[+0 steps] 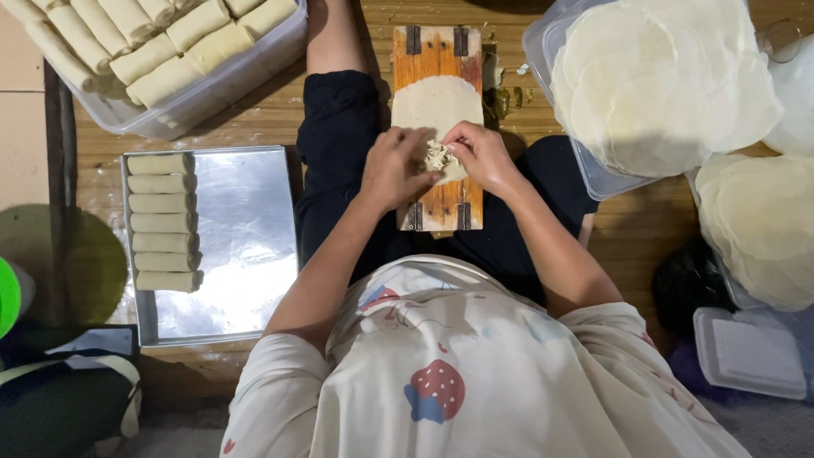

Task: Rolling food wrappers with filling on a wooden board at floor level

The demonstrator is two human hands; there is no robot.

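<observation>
Seen from above: a seated person shapes filling on a round wrapper laid on a wooden board across the lap.

Left hand (392, 166) & right hand (485, 153) meet over a small clump of filling (437, 156) near the wrapper's (437, 103) lower edge, fingertips curled in & pinching it; neither hand is closed on anything else. The board (438, 56) is narrow, so the wrapper sits close to both sides. Risks, as I judge: thin wrapper could tear under pressing fingers; filling could spill off the board. Tray (246, 229) w/ seven finished rolls (163, 222) at the person's left, wrapper stack (661, 85) at right.
</observation>
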